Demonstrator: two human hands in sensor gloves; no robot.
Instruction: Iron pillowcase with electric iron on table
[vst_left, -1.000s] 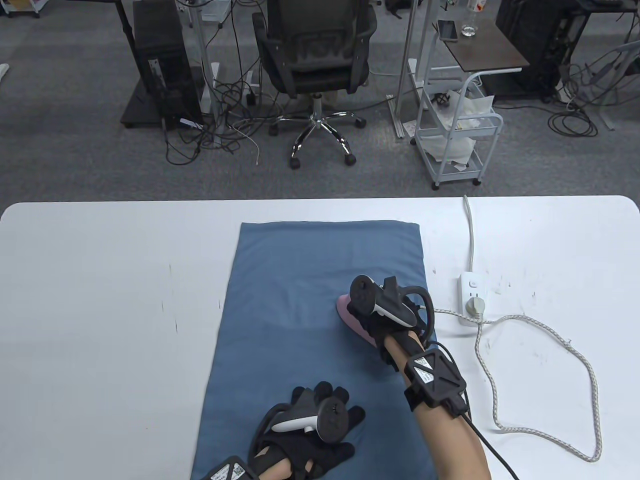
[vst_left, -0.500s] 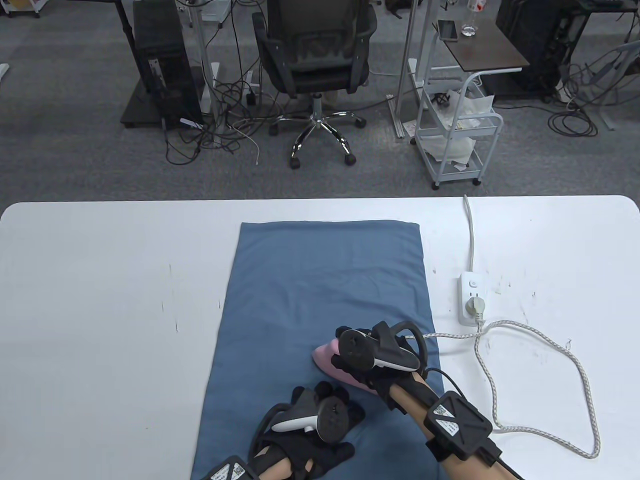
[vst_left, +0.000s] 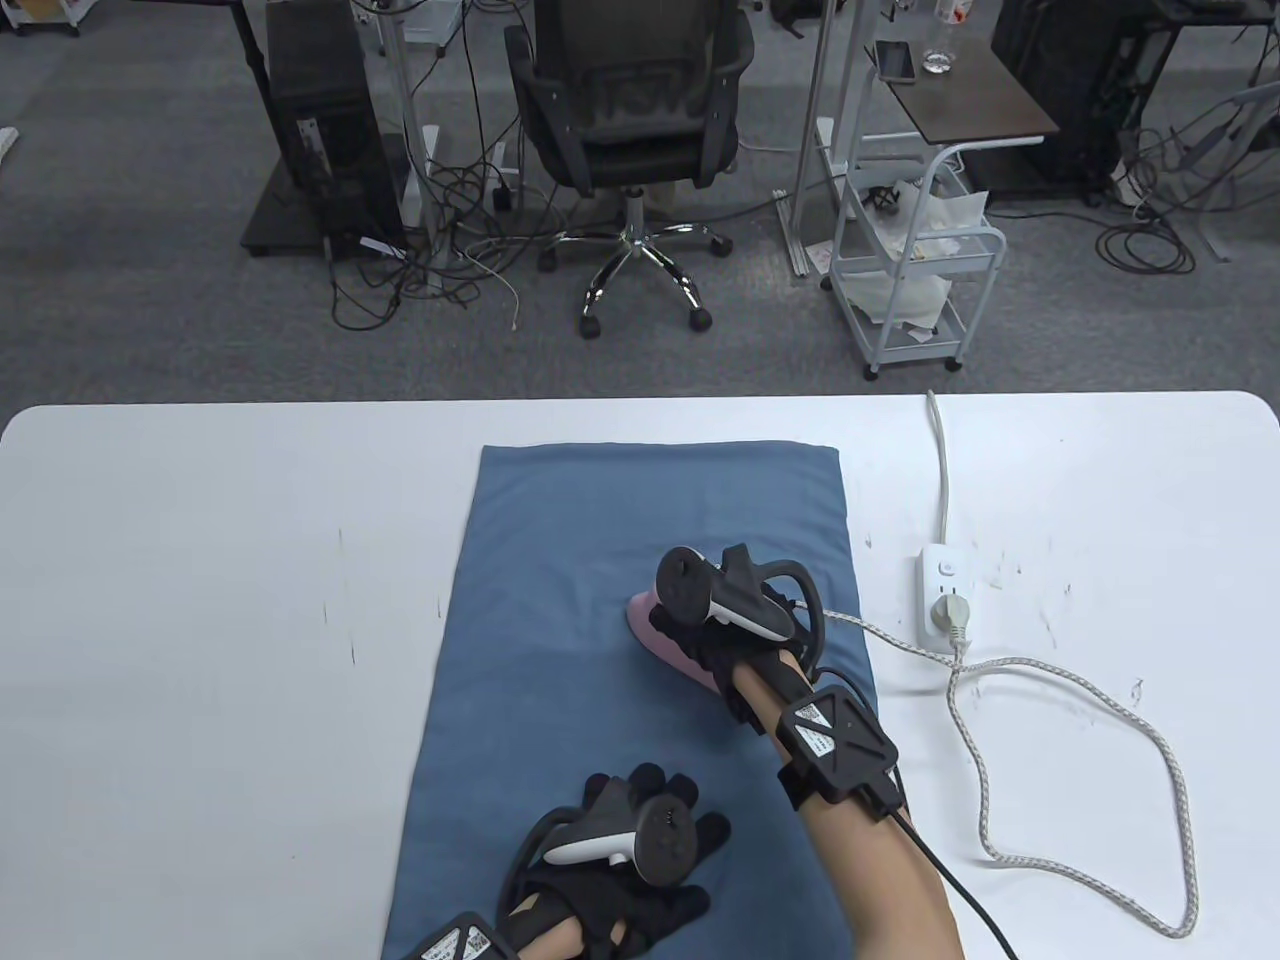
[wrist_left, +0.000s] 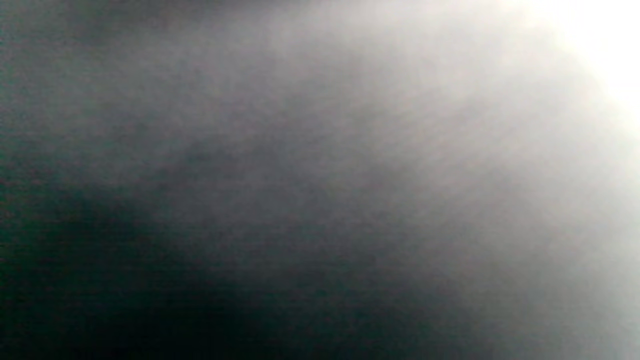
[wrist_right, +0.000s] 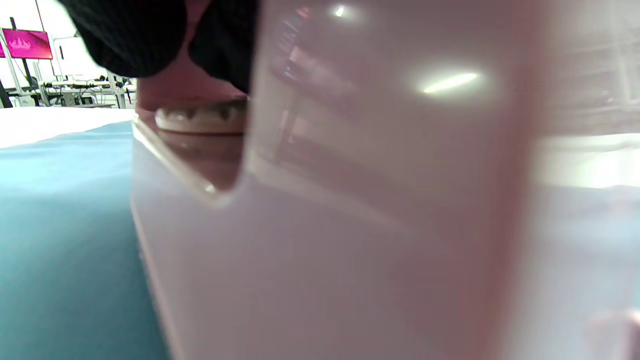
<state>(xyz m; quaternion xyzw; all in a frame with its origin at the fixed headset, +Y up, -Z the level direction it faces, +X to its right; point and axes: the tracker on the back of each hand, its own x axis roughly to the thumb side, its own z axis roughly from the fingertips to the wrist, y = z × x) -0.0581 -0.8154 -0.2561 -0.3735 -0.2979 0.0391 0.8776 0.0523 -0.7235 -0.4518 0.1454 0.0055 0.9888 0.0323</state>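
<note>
A blue pillowcase (vst_left: 600, 540) lies flat on the white table (vst_left: 200, 600). My right hand (vst_left: 715, 625) grips the handle of a pink iron (vst_left: 665, 645) that rests on the right half of the pillowcase. The iron's pink body (wrist_right: 350, 200) fills the right wrist view, with my gloved fingers (wrist_right: 150, 35) at the top. My left hand (vst_left: 640, 830) rests flat on the near end of the pillowcase, fingers spread. The left wrist view is a grey blur.
The iron's braided cord (vst_left: 1080, 690) loops over the table to a white power strip (vst_left: 945, 590) right of the pillowcase. An office chair (vst_left: 630, 120) and a white cart (vst_left: 915, 260) stand on the floor beyond the far edge.
My right hand pulled the iron toward me, then pushed it away again to the pillowcase's middle right, a little left of where it began. My left hand has not moved.
</note>
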